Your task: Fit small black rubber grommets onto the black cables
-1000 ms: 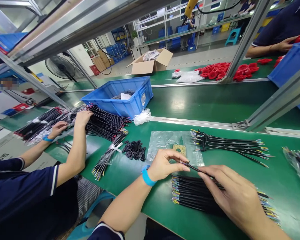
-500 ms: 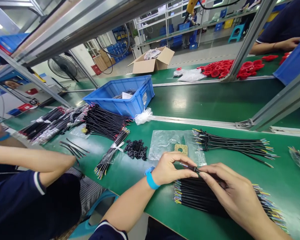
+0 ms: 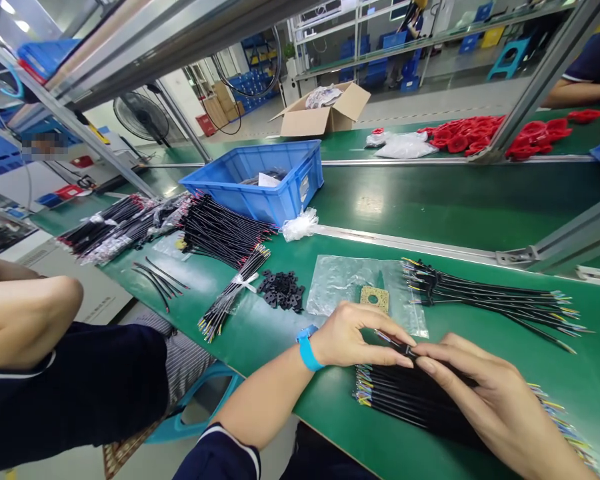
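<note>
My left hand (image 3: pixel 360 337), with a blue band at the wrist, is closed, thumb and fingers pinching a black cable (image 3: pixel 391 341) near its stripped end. A small black clip (image 3: pixel 408 351) sits on this cable between my fingertips. From the right, my right hand (image 3: pixel 490 387) is closed on the same cable beside the clip, fingertips almost touching the left ones. Directly beneath both hands lies a wide row of black cables (image 3: pixel 405 403) with coloured wire ends, partly hidden by my right hand. A pile of small black clips (image 3: pixel 281 291) is left of my left hand.
Beyond my hands are a clear plastic bag (image 3: pixel 335 283), a yellow sponge (image 3: pixel 375 299) and a tied cable bundle (image 3: pixel 490 297). A blue bin (image 3: pixel 260 193) stands behind more cables (image 3: pixel 225 227). Another person's arm (image 3: pixel 30 307) is at left; a metal post (image 3: pixel 535 93) rises at right.
The view has shifted, so the bench items appear further left to right. Both my hands keep their pinch on the cable. The neighbouring person's arm at left has drawn back from the bench.
</note>
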`<state>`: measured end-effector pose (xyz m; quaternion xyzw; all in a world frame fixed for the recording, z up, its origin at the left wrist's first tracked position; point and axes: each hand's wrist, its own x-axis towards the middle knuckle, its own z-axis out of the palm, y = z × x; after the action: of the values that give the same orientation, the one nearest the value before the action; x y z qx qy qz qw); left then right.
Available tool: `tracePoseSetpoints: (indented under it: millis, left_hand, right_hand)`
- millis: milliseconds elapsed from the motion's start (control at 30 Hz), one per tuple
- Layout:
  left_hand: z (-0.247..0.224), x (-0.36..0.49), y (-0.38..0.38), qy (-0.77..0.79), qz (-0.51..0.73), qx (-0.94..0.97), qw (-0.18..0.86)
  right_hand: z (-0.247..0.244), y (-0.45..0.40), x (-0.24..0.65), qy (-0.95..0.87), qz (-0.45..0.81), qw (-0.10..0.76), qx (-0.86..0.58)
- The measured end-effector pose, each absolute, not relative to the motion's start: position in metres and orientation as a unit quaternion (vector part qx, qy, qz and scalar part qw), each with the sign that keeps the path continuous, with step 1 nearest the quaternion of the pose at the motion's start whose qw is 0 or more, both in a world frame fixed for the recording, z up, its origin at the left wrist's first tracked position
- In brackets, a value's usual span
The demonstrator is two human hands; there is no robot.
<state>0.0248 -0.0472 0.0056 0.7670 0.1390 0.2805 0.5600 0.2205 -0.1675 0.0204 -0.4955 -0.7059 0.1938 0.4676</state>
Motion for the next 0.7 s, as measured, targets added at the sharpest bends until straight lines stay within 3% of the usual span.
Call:
tracePoseSetpoints:
  millis: [233,467,567,700]
  left_hand:
    - [0.003,0.026,-0.045,0.124,0.259,0.787,0.546]
    - [0.001,0.028,-0.046,0.098,0.270,0.804,0.520]
    - [0.004,0.026,-0.043,0.096,0.283,0.809,0.505]
    - [0.010,0.014,-0.026,0.202,0.361,0.824,0.387]
  right_hand:
    - [0.019,-0.171,0.230,-0.700,0.270,0.413,-0.516]
    - [0.013,-0.173,0.233,-0.724,0.258,0.378,-0.517]
    - [0.014,-0.173,0.237,-0.756,0.158,0.379,-0.510]
    - [0.011,-0.164,0.266,-0.741,-0.141,0.325,-0.570]
